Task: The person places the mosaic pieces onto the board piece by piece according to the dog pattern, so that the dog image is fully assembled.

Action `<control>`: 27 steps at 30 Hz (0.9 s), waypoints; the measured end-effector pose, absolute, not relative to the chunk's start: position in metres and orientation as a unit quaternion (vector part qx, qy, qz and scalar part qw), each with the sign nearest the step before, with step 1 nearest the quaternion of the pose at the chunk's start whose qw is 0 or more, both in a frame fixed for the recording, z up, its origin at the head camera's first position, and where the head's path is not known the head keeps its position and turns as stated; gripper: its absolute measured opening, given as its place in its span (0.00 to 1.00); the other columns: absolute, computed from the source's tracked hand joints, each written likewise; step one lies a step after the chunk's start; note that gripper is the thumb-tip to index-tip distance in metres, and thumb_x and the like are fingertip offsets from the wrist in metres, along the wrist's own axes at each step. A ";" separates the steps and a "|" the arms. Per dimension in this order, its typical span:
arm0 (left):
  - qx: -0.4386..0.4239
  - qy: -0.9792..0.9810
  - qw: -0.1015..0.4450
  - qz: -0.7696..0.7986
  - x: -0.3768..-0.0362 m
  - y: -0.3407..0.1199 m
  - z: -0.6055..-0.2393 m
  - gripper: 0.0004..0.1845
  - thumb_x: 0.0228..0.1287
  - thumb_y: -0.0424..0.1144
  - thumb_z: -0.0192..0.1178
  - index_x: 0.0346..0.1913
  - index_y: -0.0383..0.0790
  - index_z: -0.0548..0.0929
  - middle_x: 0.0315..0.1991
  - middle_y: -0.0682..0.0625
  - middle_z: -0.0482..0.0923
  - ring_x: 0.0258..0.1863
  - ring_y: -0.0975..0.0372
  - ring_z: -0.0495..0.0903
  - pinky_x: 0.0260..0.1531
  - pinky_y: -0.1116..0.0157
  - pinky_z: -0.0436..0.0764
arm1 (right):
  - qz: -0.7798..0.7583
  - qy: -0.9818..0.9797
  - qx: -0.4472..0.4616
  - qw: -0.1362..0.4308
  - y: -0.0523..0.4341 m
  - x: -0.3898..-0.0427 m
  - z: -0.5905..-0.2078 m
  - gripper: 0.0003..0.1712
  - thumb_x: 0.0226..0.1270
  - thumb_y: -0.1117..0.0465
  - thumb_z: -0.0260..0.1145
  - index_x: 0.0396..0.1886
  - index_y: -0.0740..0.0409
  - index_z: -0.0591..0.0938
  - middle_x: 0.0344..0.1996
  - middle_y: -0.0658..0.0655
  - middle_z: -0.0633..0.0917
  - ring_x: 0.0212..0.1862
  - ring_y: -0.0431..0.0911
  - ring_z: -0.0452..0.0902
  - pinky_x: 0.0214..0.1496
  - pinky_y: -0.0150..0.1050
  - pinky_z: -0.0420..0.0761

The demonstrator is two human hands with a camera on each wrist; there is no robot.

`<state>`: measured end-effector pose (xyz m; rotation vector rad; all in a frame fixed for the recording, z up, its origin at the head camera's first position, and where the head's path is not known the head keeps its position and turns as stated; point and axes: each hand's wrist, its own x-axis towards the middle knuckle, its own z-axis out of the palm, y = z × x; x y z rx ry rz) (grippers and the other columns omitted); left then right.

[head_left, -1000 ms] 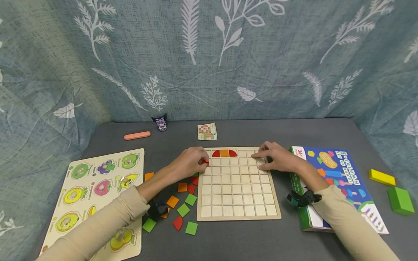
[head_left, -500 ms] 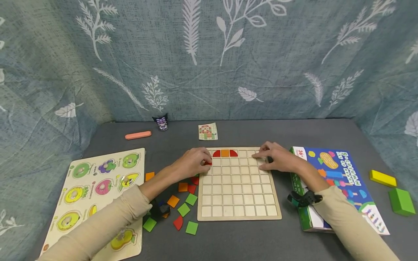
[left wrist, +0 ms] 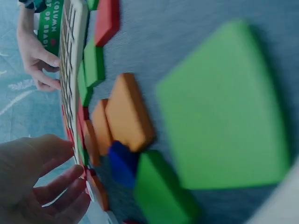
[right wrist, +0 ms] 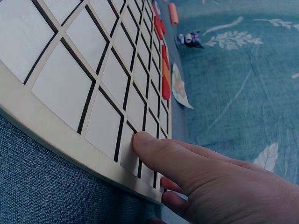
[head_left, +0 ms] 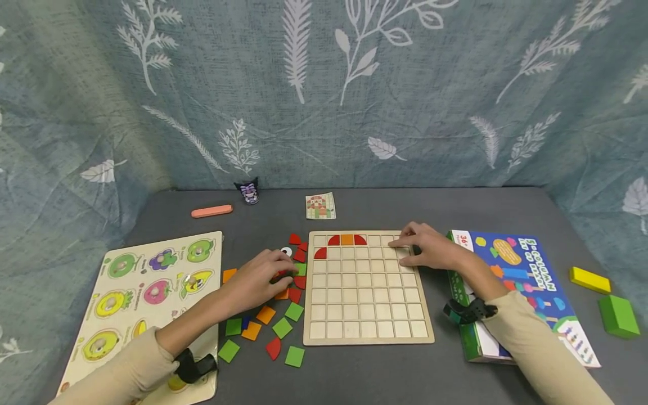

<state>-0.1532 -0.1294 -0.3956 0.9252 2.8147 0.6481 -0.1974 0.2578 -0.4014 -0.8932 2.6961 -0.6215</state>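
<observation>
- Wooden grid board lies flat in the middle of the grey table, its squares mostly bare.
- Top row of the board holds a red quarter-round, an orange square and another red quarter-round side by side; one more red quarter-round sits in the row below, one column further left.
- Right hand rests on the board's far right corner, fingers stretched out flat and pressing on the wood, holding nothing; the wrist view shows a fingertip lying on a square beside the frame.
- Left hand is off the board, down among the loose tiles just beside the board's left edge. Its fingers are bent over a few red and orange pieces; whether they actually pinch one I cannot tell.
- Loose tiles are green, orange, red and one blue, scattered between the board and the fruit puzzle, some touching each other.
- Fruit puzzle lies flat at the left, under the left forearm, its fruit pieces seated in their slots.
- Blue game box lies to the right of the board, under the right forearm.
- Yellow block and green block sit well apart at the far right.
- Pattern card, a small dark figurine and a pink bar lie towards the back, by the leaf-print curtain.
</observation>
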 end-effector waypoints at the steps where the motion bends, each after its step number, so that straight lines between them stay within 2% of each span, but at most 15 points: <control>1: 0.305 0.926 0.052 0.216 -0.152 -0.131 -0.397 0.11 0.65 0.37 0.61 0.48 0.42 0.86 0.48 0.48 0.80 0.47 0.56 0.74 0.46 0.56 0.78 | -0.211 0.921 -0.305 0.115 0.258 -0.197 -0.401 0.25 0.61 0.58 0.70 0.59 0.56 0.81 0.50 0.63 0.75 0.46 0.50 0.67 0.44 0.42 0.67; 11: 0.323 0.919 0.044 0.221 -0.159 -0.135 -0.403 0.13 0.65 0.34 0.61 0.50 0.42 0.86 0.49 0.47 0.80 0.48 0.55 0.74 0.47 0.56 0.77 | -0.213 0.921 -0.306 0.111 0.257 -0.197 -0.402 0.25 0.61 0.57 0.70 0.59 0.56 0.81 0.50 0.62 0.75 0.46 0.50 0.67 0.43 0.42 0.67; 16: 0.319 0.924 0.043 0.204 -0.164 -0.137 -0.407 0.12 0.63 0.34 0.63 0.49 0.41 0.87 0.49 0.46 0.80 0.47 0.55 0.73 0.46 0.57 0.77 | -0.212 0.921 -0.307 0.112 0.256 -0.197 -0.403 0.25 0.61 0.57 0.71 0.59 0.56 0.81 0.50 0.63 0.75 0.46 0.50 0.67 0.43 0.42 0.67; 27: 0.322 0.930 0.025 0.177 -0.169 -0.134 -0.405 0.12 0.58 0.37 0.68 0.46 0.39 0.88 0.48 0.46 0.83 0.48 0.53 0.75 0.50 0.54 0.78 | -0.210 0.922 -0.307 0.111 0.257 -0.196 -0.403 0.26 0.61 0.58 0.71 0.59 0.56 0.81 0.50 0.62 0.75 0.46 0.50 0.66 0.43 0.42 0.67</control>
